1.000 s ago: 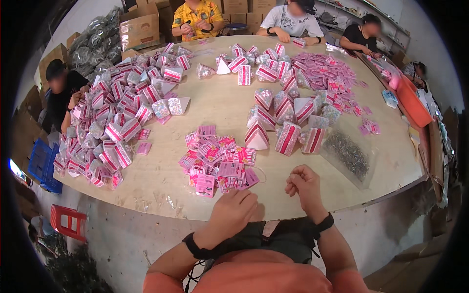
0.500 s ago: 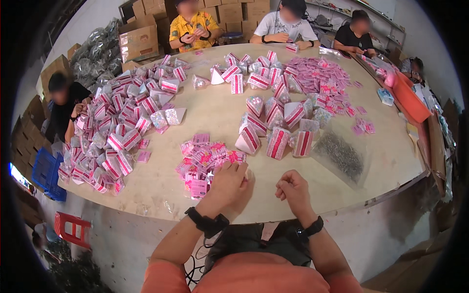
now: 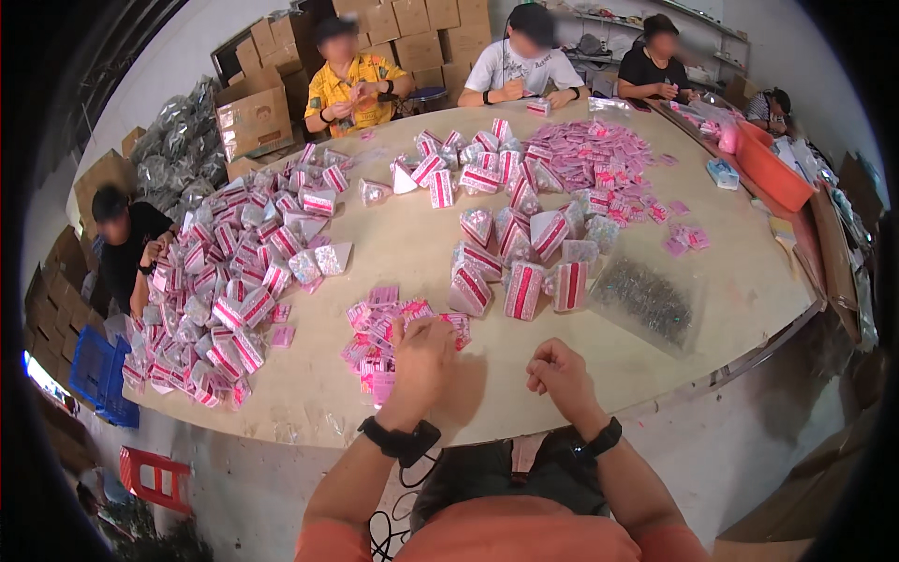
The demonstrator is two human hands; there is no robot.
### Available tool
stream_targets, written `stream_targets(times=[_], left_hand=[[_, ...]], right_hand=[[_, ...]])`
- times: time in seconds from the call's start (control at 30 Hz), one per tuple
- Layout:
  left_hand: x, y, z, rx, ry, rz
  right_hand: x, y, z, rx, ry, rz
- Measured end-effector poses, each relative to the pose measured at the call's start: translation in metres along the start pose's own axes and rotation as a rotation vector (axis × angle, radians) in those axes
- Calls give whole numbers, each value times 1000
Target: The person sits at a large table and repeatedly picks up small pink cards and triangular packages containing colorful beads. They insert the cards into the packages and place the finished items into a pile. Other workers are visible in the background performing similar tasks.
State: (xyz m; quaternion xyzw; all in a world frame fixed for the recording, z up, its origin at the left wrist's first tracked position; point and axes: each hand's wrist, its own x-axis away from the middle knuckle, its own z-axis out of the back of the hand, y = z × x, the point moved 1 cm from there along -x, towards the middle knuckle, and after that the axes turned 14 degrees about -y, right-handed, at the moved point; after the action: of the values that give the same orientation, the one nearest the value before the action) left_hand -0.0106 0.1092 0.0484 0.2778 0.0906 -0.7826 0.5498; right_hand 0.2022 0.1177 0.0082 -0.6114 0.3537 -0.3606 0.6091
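Note:
My left hand (image 3: 426, 361) lies palm down over a small heap of pink printed cards (image 3: 376, 323). Its fingers are bent and somewhat apart, with the tips down among the cards. No card shows lifted in it. Further right, my right hand (image 3: 559, 375) is held above the table near its front edge, its fingers curled in against the thumb. What it pinches, if anything, is too small to make out. Beyond that hand lies a clear flat bag (image 3: 646, 304) of small dark metal-looking pieces. Wedge-shaped clear packs with pink-and-white bands (image 3: 527, 288) stand behind the card heap.
A large heap of similar packs (image 3: 229, 272) covers the table's left side. Loose pink cards (image 3: 590, 155) spread at the far right, near an orange basin (image 3: 773, 169). Several people sit around the table (image 3: 375, 234). A red stool (image 3: 154, 478) and a blue crate (image 3: 105, 375) are on the floor.
The view has shifted slightly. My left hand is still on the card heap, its fingers more bent and drawn back a little. My right hand has barely moved.

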Motion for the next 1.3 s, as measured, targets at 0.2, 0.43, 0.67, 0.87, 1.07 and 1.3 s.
stream_targets(times=[0.2,0.43,0.67,0.87,1.07,1.3], left_hand=[[15,5,3,1233,-122,418],[22,40,6,1301,-255,318],[29,48,-4,1090,-375,282],[35,51,-2,955,-415,312],[17,66,28,724,-170,31],[10,65,28,723,-166,39]], right_hand=[[0,0,11,-315,-38,-20],[-6,-4,-4,-709,-100,62],[1,-17,-25,-907,-168,40],[5,-25,-26,-924,-190,91],[9,-32,-28,-776,-156,78],[14,-37,-33,-753,-189,153]])
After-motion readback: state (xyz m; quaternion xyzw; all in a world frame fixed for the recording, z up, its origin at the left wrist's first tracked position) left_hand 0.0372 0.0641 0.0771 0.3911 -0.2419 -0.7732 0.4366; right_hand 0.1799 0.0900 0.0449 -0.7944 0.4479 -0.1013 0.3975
